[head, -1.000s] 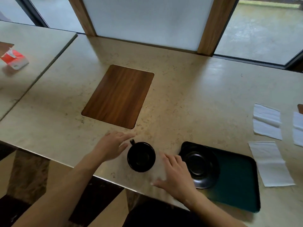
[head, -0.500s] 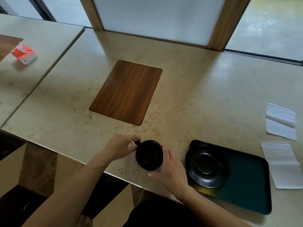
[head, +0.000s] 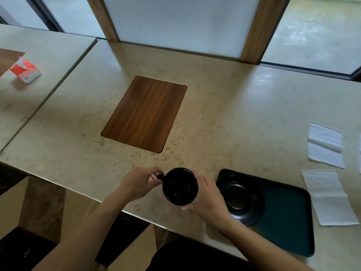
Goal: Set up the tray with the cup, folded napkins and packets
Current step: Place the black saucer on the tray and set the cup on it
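Note:
A black cup (head: 180, 186) is near the table's front edge, seen from above. My left hand (head: 139, 182) pinches its small handle on the left side. My right hand (head: 207, 198) wraps around the cup's right wall. Just to the right lies a dark green tray (head: 287, 218) with a black saucer (head: 238, 196) on its left end. A white napkin (head: 328, 196) lies flat right of the tray, and another napkin (head: 325, 147) lies farther back. No packets are visible near the tray.
A wooden panel (head: 145, 113) is set into the beige table (head: 234, 114) behind the cup. A red and white packet (head: 25, 71) lies on the neighbouring table at far left. Windows and wooden posts line the back edge.
Both hands closed in on the cup: the left took the handle and the right moved from the table surface to the cup's side.

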Tool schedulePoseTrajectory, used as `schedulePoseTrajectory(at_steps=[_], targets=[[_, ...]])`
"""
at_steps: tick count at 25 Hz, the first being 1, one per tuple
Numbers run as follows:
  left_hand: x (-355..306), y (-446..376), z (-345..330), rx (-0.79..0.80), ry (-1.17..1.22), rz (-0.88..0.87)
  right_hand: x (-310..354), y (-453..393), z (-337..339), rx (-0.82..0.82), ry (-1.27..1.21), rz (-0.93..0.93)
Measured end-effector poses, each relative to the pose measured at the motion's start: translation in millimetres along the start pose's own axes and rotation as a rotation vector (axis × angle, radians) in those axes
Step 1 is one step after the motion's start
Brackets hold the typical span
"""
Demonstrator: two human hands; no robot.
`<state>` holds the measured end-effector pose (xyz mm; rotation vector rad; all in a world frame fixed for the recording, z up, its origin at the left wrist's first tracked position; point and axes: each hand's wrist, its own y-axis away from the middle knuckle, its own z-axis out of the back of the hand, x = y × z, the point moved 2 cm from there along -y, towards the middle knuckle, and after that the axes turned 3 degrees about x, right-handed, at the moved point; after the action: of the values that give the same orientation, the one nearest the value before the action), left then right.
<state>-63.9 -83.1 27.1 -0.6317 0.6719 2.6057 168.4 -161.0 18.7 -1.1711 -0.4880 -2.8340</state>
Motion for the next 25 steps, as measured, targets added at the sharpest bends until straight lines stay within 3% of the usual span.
schedulePoseTrajectory(at_steps=[7,12,25], targets=[[-72.8,-37.3,-5.7,0.039,0.069,-0.164,-44.5,25.6,69.8,-0.089,0.05,-0.028],[-122.3,-57.4,-27.4,0.11,0.035,-0.248,-80.9,49.1,109.6,-0.068,0.088,-0.102],[-144.4,-59.6,-56.3,0.21,-0.045,-0.276,-111.1,72.4,109.7,0.038,0.074,-0.112]])
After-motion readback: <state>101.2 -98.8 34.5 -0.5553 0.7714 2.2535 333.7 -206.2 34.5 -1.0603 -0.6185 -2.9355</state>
